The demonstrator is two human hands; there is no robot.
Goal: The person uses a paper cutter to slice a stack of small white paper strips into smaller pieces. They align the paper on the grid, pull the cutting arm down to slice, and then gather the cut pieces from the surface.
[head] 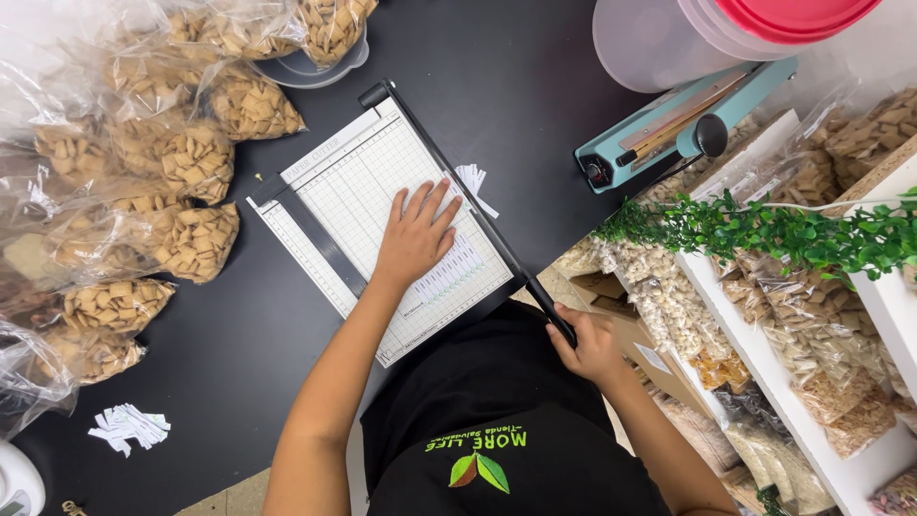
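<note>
Along the left edge of the black table point(535, 86), clear bags of square tan crackers point(196, 158) lie piled against one another, some overlapping. Nearer the person, low on the left, a small heap of cut white paper slips point(129, 425) sits apart from the bags.

The paper cutter point(353, 205), a white gridded board with a black clamp bar, lies at a slant in the middle of the table. The left hand point(415, 234) rests flat on it, palm down and fingers spread open, with the forearm reaching up from the lower left. It presses a printed sheet of labels point(449, 277) (small dark rows on white) against the board just beside the blade edge.

A few more white cut strips point(475, 182) lie on the table touching the far side of the blade arm point(449, 177). The right hand point(587, 344) is closed around the black handle at the near end of that arm, which lies down along the board's right edge.

Further right stand a teal heat sealer point(669, 129) with a black knob and a translucent tub with a red lid point(793, 14). White shelves point(764, 354) hold more clear bags of grains and snacks, with a green leafy garland point(764, 229) draped across them.
</note>
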